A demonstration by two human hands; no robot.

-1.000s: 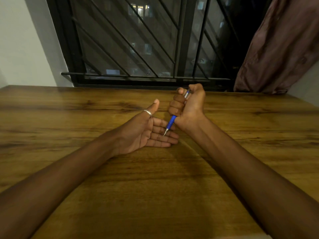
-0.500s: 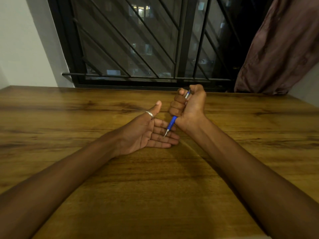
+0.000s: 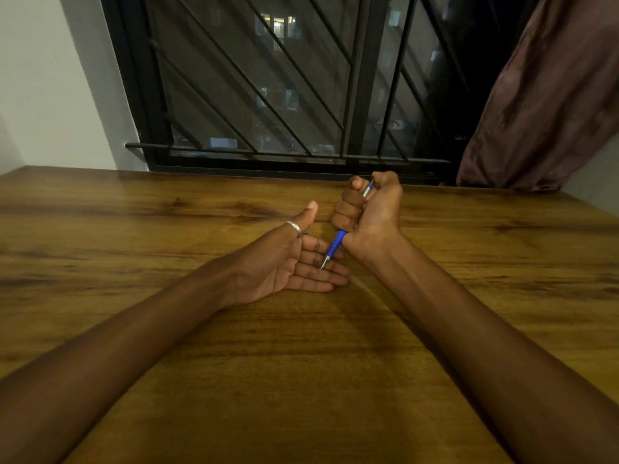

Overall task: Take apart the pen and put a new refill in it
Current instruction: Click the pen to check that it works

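My right hand [image 3: 371, 214] is fisted around a blue pen [image 3: 336, 244] with a silver upper end, held tilted with its metal tip pointing down and left. The thumb sits on the pen's top. The tip rests over the fingers of my left hand [image 3: 288, 266], which lies palm up on the table with fingers spread flat and holds nothing. A silver ring sits on the left thumb. Most of the pen's barrel is hidden inside the fist. No loose refill is visible.
Both hands are over a wooden table [image 3: 301, 380] that runs to a barred black window [image 3: 284, 95] at the back. A brown curtain [image 3: 549, 105] hangs at the right, a white wall at the left.
Both hands stay almost still. The pen tip remains over the left fingers, with only a slight shift of the whole view.
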